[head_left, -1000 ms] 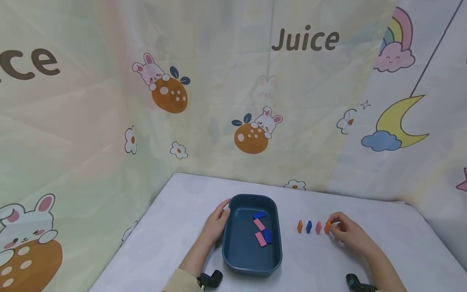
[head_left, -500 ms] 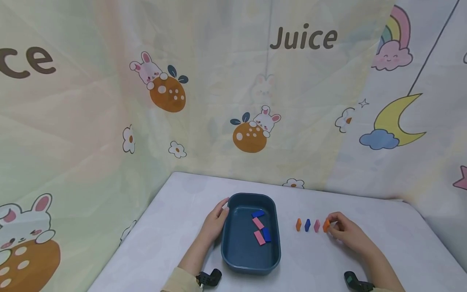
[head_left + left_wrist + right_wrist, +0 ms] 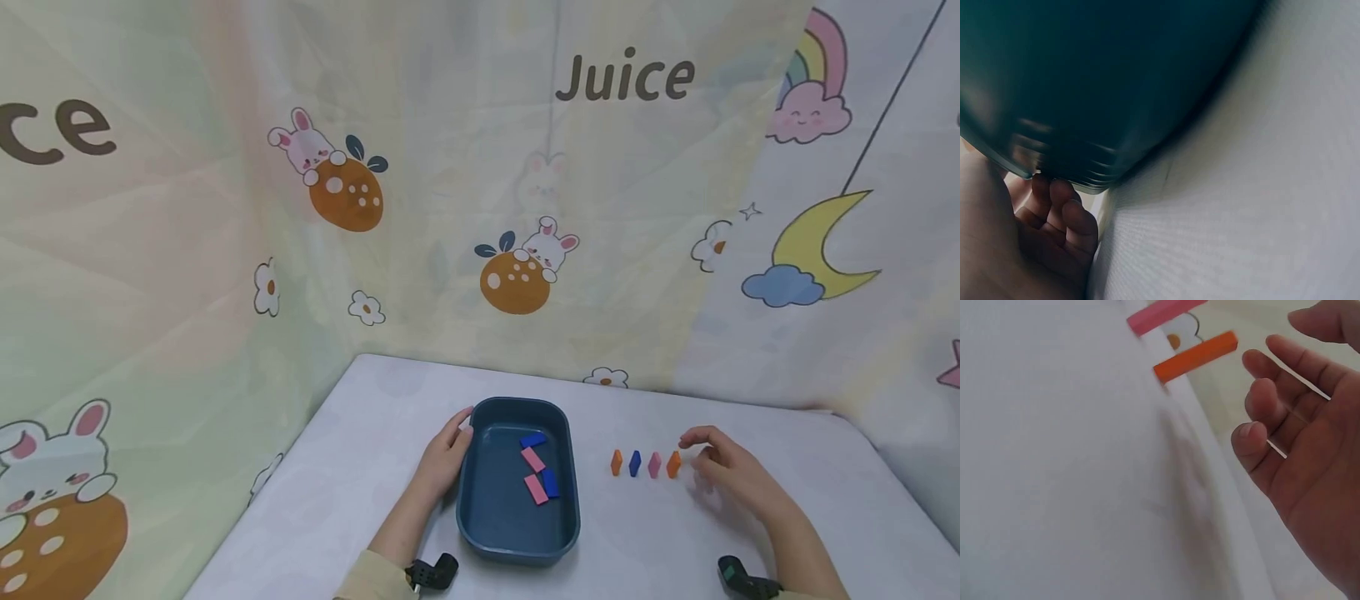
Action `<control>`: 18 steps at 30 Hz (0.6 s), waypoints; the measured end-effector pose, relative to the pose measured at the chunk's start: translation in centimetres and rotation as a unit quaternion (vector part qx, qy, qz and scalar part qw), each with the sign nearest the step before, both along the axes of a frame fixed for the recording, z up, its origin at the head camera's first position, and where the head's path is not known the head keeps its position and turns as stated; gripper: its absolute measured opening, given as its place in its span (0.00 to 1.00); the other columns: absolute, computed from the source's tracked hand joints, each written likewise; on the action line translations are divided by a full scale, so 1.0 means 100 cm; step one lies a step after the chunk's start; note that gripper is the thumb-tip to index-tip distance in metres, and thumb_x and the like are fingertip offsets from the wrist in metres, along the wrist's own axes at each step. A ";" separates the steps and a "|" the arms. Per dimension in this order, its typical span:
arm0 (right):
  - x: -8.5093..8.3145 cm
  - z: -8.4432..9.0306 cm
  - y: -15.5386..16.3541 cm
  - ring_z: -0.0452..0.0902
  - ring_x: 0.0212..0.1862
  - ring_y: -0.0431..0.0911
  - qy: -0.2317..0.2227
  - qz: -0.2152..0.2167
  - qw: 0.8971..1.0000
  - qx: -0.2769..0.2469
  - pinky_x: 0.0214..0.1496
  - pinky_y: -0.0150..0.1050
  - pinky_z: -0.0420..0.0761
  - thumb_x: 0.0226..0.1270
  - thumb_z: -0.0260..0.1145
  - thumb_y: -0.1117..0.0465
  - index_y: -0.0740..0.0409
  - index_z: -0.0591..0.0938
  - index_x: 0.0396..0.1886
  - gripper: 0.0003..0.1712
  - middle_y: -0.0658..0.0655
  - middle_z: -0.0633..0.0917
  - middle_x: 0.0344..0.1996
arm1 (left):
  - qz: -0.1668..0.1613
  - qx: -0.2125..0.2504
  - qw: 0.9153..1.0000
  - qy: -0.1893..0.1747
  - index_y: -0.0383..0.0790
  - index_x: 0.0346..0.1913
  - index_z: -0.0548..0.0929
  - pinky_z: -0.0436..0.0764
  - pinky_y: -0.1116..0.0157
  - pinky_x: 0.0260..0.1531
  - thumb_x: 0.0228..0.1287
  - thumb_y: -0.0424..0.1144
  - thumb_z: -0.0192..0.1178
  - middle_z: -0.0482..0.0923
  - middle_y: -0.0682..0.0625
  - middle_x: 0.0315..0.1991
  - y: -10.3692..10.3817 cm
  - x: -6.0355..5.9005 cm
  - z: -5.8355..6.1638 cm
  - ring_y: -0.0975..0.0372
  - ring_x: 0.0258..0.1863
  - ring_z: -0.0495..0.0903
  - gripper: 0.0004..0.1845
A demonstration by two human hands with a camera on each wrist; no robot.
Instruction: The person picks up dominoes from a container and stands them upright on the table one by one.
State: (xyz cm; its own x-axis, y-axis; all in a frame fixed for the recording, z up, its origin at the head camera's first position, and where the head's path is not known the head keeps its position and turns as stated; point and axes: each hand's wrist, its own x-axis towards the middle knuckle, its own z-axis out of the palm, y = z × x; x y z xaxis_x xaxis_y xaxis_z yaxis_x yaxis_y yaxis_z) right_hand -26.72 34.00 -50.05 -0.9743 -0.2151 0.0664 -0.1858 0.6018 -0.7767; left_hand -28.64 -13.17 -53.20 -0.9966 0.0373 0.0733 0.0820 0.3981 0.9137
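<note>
Right hand (image 3: 723, 468) hovers just right of orange block (image 3: 673, 464), fingers apart, loosely curved, holding nothing. Block stands upright at right end of 4-block row on table (image 3: 360, 467). Left hand (image 3: 445, 457) rests against blue tray (image 3: 471, 525), fingers relaxed, farther off.

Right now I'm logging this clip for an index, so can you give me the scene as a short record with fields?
setting: white table in front of cartoon-print curtains
left hand: rests against the left rim of the dark blue tray
right hand: fingers relaxed, empty grip, just right of the row, not touching
tray contents: two blue blocks and two pink blocks, lying flat
row on table: four blocks standing on edge, orange, blue, pink, orange
</note>
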 end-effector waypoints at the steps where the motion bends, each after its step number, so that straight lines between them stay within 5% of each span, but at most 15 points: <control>1: 0.000 0.005 -0.001 0.76 0.34 0.48 0.012 0.008 1.000 -0.001 0.35 0.35 0.76 0.74 0.58 0.59 0.58 0.70 0.62 0.20 0.63 0.77 0.55 | 0.001 -0.001 1.000 -0.001 0.61 0.71 0.69 0.71 0.61 0.36 0.75 0.57 0.48 0.77 0.51 0.33 0.000 0.000 0.000 0.60 0.32 0.74 0.24; 11: -0.020 0.055 -0.051 0.78 0.39 0.52 -0.002 0.084 0.996 0.037 0.40 0.38 0.79 0.69 0.65 0.52 0.46 0.76 0.55 0.17 0.60 0.81 0.43 | 0.007 -0.013 1.000 0.001 0.61 0.71 0.69 0.71 0.60 0.38 0.76 0.56 0.47 0.77 0.51 0.34 -0.002 -0.001 0.000 0.60 0.33 0.74 0.24; 18: -0.042 0.074 -0.106 0.78 0.44 0.52 -0.016 0.151 0.987 0.054 0.45 0.41 0.81 0.68 0.67 0.51 0.43 0.78 0.53 0.16 0.52 0.80 0.48 | 0.005 -0.010 1.000 -0.006 0.59 0.71 0.69 0.72 0.61 0.38 0.76 0.55 0.47 0.78 0.50 0.35 0.000 0.001 0.002 0.60 0.34 0.74 0.24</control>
